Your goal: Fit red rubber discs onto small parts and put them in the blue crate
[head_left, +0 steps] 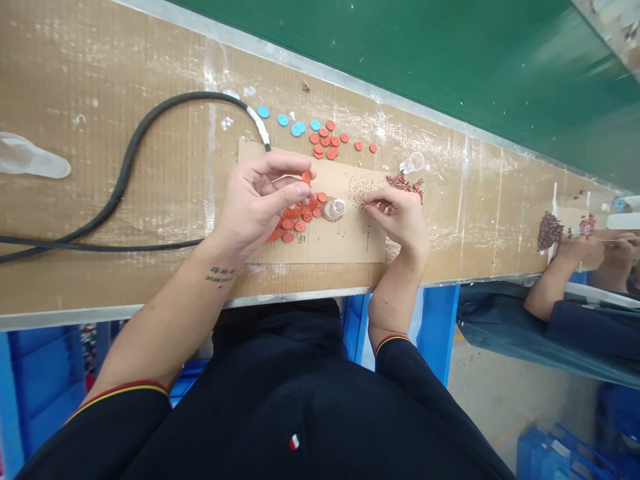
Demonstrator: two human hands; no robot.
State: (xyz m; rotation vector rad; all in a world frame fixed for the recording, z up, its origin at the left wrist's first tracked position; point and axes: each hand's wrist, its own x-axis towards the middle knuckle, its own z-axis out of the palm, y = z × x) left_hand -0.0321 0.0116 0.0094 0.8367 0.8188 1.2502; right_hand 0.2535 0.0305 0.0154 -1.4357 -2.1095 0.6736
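Between the thumb and fingers of my left hand (265,197) is a small orange disc (306,177), held above a pile of orange discs (300,225). My right hand (397,213) is pinched low over the cardboard sheet (340,250), at the edge of scattered tiny dark pieces (356,189); what its fingertips hold is too small to make out. A small clear container (334,209) sits between my hands. Just beyond my right hand lies a heap of red and dark parts (406,184).
More orange discs (330,141) and several blue discs (283,120) lie behind the sheet. A black cable (131,157) loops across the left. Another clear container (414,162) stands behind the heap. At the right, a co-worker's hands (577,248) are near a dark pile (550,231).
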